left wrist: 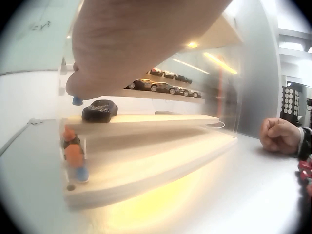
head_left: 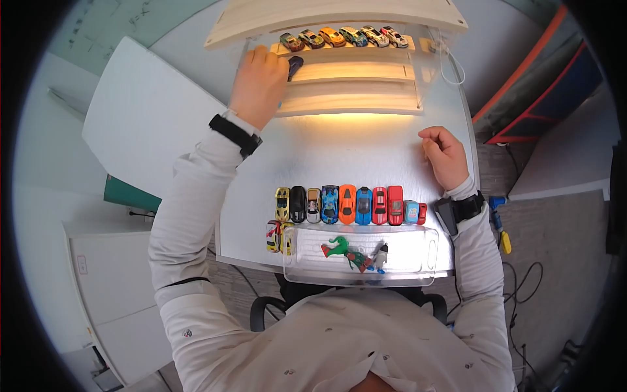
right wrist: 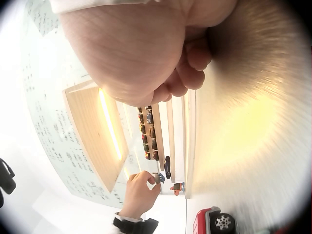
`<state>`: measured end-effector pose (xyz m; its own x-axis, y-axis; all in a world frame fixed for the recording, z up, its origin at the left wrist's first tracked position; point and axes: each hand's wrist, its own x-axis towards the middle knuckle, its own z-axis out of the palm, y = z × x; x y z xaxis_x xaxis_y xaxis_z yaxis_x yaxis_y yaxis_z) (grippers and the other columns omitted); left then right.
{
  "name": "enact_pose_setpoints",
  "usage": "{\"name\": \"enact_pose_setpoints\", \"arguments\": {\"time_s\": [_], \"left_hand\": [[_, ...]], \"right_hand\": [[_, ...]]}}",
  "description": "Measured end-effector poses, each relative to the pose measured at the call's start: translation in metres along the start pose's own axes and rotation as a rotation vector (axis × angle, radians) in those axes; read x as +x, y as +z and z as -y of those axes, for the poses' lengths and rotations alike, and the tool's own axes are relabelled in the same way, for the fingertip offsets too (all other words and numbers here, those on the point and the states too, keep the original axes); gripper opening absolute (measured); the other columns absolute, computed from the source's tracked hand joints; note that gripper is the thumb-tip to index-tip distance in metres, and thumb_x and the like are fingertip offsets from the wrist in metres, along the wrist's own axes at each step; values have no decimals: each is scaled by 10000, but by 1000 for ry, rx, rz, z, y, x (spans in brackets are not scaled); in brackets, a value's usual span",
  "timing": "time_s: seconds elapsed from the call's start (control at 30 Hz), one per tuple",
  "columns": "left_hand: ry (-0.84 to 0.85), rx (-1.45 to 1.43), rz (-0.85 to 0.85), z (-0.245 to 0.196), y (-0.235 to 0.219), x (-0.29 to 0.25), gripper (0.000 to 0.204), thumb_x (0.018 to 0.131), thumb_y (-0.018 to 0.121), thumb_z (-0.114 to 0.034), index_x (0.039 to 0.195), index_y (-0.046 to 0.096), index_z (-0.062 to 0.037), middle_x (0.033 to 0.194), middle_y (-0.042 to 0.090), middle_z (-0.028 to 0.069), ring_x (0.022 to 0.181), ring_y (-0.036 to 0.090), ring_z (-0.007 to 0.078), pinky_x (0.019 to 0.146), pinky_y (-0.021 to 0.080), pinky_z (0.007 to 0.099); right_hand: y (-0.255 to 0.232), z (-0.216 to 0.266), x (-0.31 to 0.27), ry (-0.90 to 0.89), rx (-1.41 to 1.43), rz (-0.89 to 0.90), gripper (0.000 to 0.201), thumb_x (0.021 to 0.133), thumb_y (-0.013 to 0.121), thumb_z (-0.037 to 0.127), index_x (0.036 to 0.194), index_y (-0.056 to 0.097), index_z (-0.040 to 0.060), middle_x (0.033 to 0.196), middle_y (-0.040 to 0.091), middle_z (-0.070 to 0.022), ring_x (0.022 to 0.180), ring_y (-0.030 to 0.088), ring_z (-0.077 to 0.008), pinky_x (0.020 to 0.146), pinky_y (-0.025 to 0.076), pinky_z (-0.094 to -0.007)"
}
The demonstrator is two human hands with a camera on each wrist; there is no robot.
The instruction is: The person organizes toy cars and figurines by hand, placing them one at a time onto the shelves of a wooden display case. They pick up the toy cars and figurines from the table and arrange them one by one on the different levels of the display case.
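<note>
My left hand point(head_left: 258, 86) is at the left end of the lit display shelf point(head_left: 353, 101). In the right wrist view it pinches a small grey-and-blue toy figure point(right wrist: 159, 178); in the left wrist view a blue bit of the figure point(left wrist: 77, 101) shows below the fingers, the rest hidden. Close by, a black toy car point(left wrist: 100, 111) sits on a shelf board. Lower down, an orange figure with blue feet point(left wrist: 74, 153) stands at the shelf's left end. My right hand point(head_left: 445, 155) rests on the table, fingers loosely curled, holding nothing.
Small toy cars point(head_left: 332, 37) line the top board. Nearer me, another row of toy cars point(head_left: 347, 204) stands on the table point(head_left: 353, 150) behind a clear plastic tray point(head_left: 418, 261), which holds a green figure point(head_left: 338, 245) and several others. Clear panels enclose the shelf's sides.
</note>
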<state>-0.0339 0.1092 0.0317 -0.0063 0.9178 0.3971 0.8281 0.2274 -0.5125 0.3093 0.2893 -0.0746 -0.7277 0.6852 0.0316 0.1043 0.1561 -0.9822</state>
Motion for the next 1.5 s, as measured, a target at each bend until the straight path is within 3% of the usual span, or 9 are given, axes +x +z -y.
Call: {"name": "enact_pose_setpoints", "arguments": {"time_s": [0.2, 0.27, 0.33, 0.43, 0.53, 0.83, 1.03, 1.13, 1.5], "left_hand": [[-99, -325, -12, -23, -95, -35, 165, 753, 648, 5, 869, 544, -47, 880, 588, 134, 922, 560, 360, 784, 455, 451], [-90, -647, 192, -38, -136, -55, 210, 722, 672, 46, 823, 515, -50, 887, 568, 137, 881, 544, 376, 784, 448, 455], [133, -902, 351, -54, -165, -77, 227, 709, 723, 13, 845, 557, -63, 1041, 626, 99, 1014, 594, 341, 863, 476, 429], [337, -1171, 333, -85, -170, -96, 258, 702, 765, -30, 871, 575, -72, 1063, 636, 95, 1047, 601, 328, 890, 478, 428], [371, -1150, 362, -101, -165, -106, 281, 711, 792, -76, 905, 588, -72, 1075, 637, 96, 1048, 597, 325, 907, 479, 428], [11, -776, 288, -56, -111, -94, 293, 730, 761, -16, 951, 570, -40, 1071, 621, 122, 1060, 577, 340, 900, 487, 442], [119, -169, 32, -38, -35, -57, 147, 794, 639, -53, 929, 581, -43, 1010, 615, 120, 1054, 574, 313, 918, 475, 410], [115, -53, 166, -28, -9, -40, 110, 806, 608, -88, 909, 594, -52, 1005, 624, 110, 1035, 575, 294, 924, 468, 386], [102, 20, 79, -23, 18, -37, 103, 793, 619, -87, 892, 598, -63, 955, 625, 103, 1038, 574, 289, 938, 458, 384]], "right_hand": [[0, 0, 0, -3, -6, -4, 173, 978, 577, 55, 1110, 673, -2, 812, 611, 27, 711, 542, -46, 650, 457, -218], [0, -1, 0, -8, -13, -6, 173, 979, 577, 55, 1110, 674, -2, 815, 608, 28, 711, 538, -46, 652, 455, -217], [-1, -4, 1, -12, -18, -8, 173, 979, 577, 57, 1109, 677, 1, 821, 604, 31, 714, 532, -43, 656, 452, -214], [0, -3, 1, -5, -22, -15, 173, 979, 579, 61, 1109, 677, 2, 821, 602, 31, 719, 532, -40, 657, 450, -212], [1, 0, 0, 9, -12, -14, 175, 979, 583, 65, 1115, 676, 6, 824, 604, 32, 720, 532, -40, 659, 451, -211], [0, -2, 1, -5, -32, 1, 168, 993, 576, 77, 1115, 669, 7, 829, 608, 29, 717, 536, -44, 654, 453, -217], [0, -1, 1, -10, -18, 5, 164, 994, 575, 71, 1115, 665, 8, 821, 603, 34, 715, 532, -41, 654, 451, -211], [0, -3, 1, -9, 10, 7, 162, 994, 574, 67, 1113, 667, 9, 820, 602, 36, 715, 530, -38, 654, 450, -209], [0, 1, 0, 1, -4, -8, 169, 982, 572, 60, 1107, 670, 3, 824, 616, 27, 714, 544, -47, 652, 463, -219]]}}
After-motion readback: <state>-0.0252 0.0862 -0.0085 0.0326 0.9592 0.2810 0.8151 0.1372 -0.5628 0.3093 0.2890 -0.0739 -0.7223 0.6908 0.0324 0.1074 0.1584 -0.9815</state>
